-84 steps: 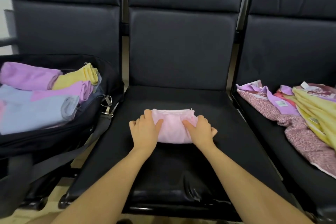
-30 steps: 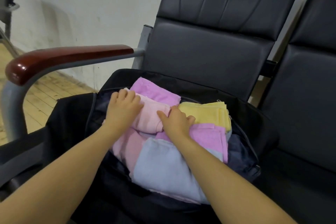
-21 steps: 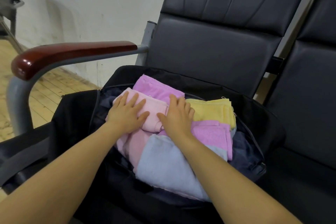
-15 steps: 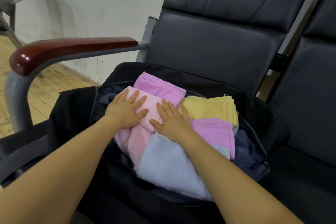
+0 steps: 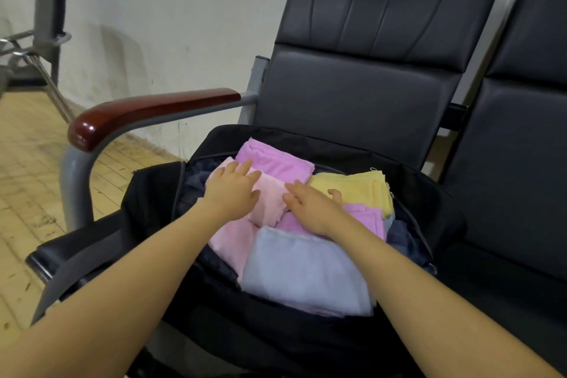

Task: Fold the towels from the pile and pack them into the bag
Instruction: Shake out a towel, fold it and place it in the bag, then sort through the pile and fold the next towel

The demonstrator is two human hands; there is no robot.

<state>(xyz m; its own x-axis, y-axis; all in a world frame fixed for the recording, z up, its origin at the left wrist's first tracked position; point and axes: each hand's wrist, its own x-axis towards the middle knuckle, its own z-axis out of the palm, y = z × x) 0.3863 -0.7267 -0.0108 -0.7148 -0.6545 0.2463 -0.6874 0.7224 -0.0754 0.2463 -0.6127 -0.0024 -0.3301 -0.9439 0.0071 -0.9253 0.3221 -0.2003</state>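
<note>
Pale pink terry, folded small, is lying on top of the packed stack inside the black bag (image 5: 306,344), and both hands are pressing it flat. The pink towel (image 5: 271,196) is sitting at about 11 o'clock in the bag's opening. The left hand (image 5: 231,193) is resting on its 9 o'clock end with fingers straight and spread, gripping nothing. The right hand (image 5: 313,204) is lying on its 3 o'clock end, fingers likewise extended, thumb reaching toward the yellow towel (image 5: 359,187); it too is holding nothing, only pressing.

Judging by how the bag is filling, the task is looking well advanced. A purple towel (image 5: 276,159) is lying at 12 o'clock, the yellow one at 2 o'clock, a second purple towel (image 5: 368,221) at 3 o'clock, a blue-grey towel (image 5: 303,270) at 6 o'clock, and another pink one (image 5: 230,239) at 8 o'clock. This towel seems placed, needing only a release.

How much remains is not showing: the unfolded pile is lying outside this view, so I cannot tell how many towels are waiting. Lower layers in the bag are being covered by the top ones, and its depth and zip are hard to make out against the black seat (image 5: 506,285). The armrest (image 5: 147,110) is standing at 10 o'clock.
</note>
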